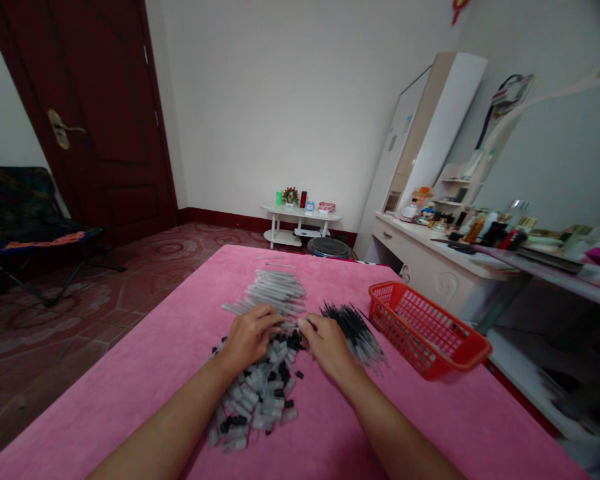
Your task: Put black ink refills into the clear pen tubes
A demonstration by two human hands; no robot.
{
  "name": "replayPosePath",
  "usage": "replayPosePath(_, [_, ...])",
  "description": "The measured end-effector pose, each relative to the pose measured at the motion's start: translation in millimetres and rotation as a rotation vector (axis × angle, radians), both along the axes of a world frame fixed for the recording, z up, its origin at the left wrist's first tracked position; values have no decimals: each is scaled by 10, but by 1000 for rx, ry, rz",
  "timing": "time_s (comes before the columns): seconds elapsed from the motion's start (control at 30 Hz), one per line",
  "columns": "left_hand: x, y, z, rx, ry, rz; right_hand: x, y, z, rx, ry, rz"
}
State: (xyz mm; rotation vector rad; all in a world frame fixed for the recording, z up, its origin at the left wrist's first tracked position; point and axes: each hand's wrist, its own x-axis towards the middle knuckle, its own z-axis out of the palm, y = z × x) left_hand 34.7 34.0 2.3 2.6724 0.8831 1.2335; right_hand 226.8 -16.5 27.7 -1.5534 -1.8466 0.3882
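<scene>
My left hand (253,337) is closed in a pinch on a pale, clear pen barrel (287,325), which points to the right. My right hand (327,340) meets the barrel's right end with thumb and forefinger pressed together; whatever small part they grip is hidden. Beneath both hands spreads a heap of clear pen caps (263,403) mixed with small black plugs (299,375). Just beyond my left hand lies a stack of clear pen barrels (275,290). Slim ink refills (355,333), black at the far end and pale at the near end, are piled beside my right hand.
A red plastic basket (427,330) stands at the right of the pink cloth-covered table (145,400). Farther right is a dressing table (430,253) crowded with bottles. A folding chair (35,227) is on the left, and a low white stand (300,212) is by the wall.
</scene>
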Motion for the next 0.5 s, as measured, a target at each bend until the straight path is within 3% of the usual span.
replayPosePath(0.13, [-1,13,-12,-12,-23,5,12,1,17,55,1,14])
replayPosePath(0.5, [7,-21,23,5,-2,-33,-12,-18,27,14,-49,21])
